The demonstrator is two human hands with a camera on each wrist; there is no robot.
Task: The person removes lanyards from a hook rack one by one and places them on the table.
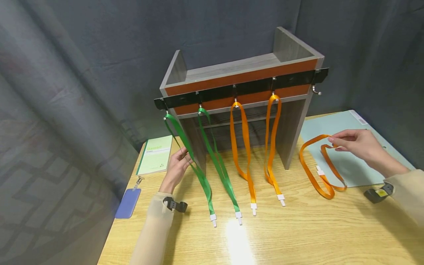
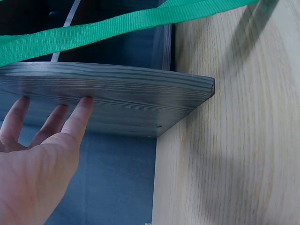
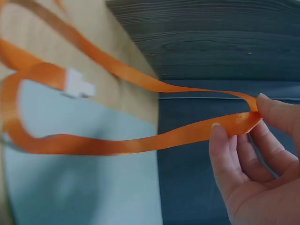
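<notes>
My right hand (image 1: 359, 145) pinches the loop end of an orange lanyard (image 3: 173, 137). Below it the strap trails down to the table and the edge of a pale blue folder, its white clip (image 1: 320, 170) at the lower end. My left hand (image 1: 179, 165), fingers extended, touches the outer left side panel (image 2: 126, 101) of a grey wooden shelf. Two green lanyards (image 1: 216, 158) and two orange lanyards (image 1: 245, 136) hang from hooks on the black rail (image 1: 215, 94) across the shelf's front. The rightmost hook (image 1: 316, 90) bears nothing.
A green-and-white notebook (image 1: 154, 154) lies left of the shelf, with a blue badge holder (image 1: 128, 203) nearer the table's left edge. Under my right hand is the pale blue folder (image 1: 331, 127). Grey curtains (image 1: 109, 66) stand behind and beside the wooden table (image 1: 281, 235).
</notes>
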